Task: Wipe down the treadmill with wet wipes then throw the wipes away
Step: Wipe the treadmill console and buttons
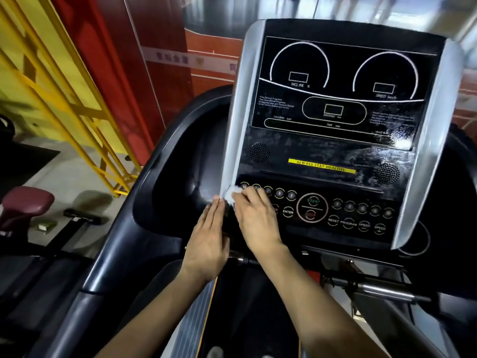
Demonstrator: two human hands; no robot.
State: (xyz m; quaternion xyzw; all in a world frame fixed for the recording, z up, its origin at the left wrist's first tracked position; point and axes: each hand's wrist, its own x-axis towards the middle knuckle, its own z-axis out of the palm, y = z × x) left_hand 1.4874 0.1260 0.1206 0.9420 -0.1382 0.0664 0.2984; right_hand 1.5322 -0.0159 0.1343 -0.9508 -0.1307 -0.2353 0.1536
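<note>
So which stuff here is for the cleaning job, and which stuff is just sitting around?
For the job:
- wet wipe, pressed on the buttons by the right hand
- treadmill console
- left hand, flat at the console's edge

Just lying about:
- yellow metal frame
- maroon padded seat
- small green object on the floor

We see both forearms extended forward. Left hand (206,239) flat, fingers straight, together. Right hand (254,218) palm-down, fingertips apparently pressing; grip unclear.

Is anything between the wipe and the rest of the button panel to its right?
Nothing visible. The right hand presses the wipe at the button panel's left end; the buttons to its right lie uncovered.
</note>
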